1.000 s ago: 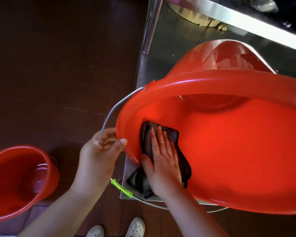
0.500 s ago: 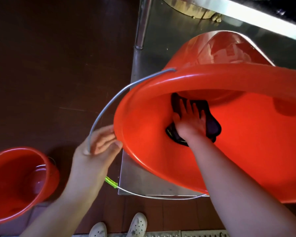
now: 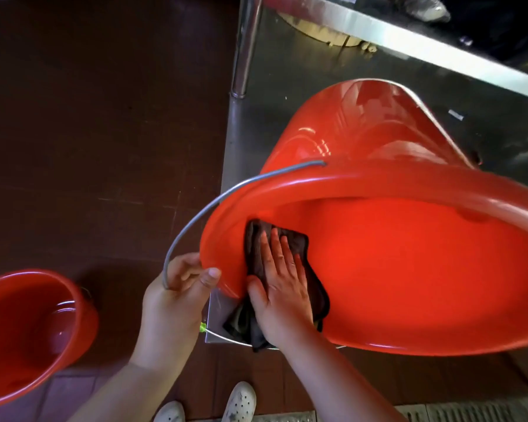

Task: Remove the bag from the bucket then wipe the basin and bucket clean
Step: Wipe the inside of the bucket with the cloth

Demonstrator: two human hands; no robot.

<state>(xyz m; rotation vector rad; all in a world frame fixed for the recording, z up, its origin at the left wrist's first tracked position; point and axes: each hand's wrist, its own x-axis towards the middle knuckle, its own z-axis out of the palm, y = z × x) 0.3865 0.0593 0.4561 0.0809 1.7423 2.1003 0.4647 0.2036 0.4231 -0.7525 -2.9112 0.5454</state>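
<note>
Big red bucket (image 3: 409,269) tipped on side on steel table (image 3: 287,95), mouth toward person. Right hand (image 3: 282,295) flat, fingers spread, pressing dark cloth (image 3: 290,242) on bucket's inner wall near rim. Left hand (image 3: 177,300) clamped on bucket rim plus wire handle (image 3: 195,220). Smaller red basin (image 3: 28,333) on floor, well left of bucket.

No text, label, brand, number or sign can be read anywhere in the view. A small pale sticker (image 3: 455,114) lies on the steel table (image 3: 287,86) behind the tilted red bucket (image 3: 409,269), but it is too small and blurred to show any writing.
</note>
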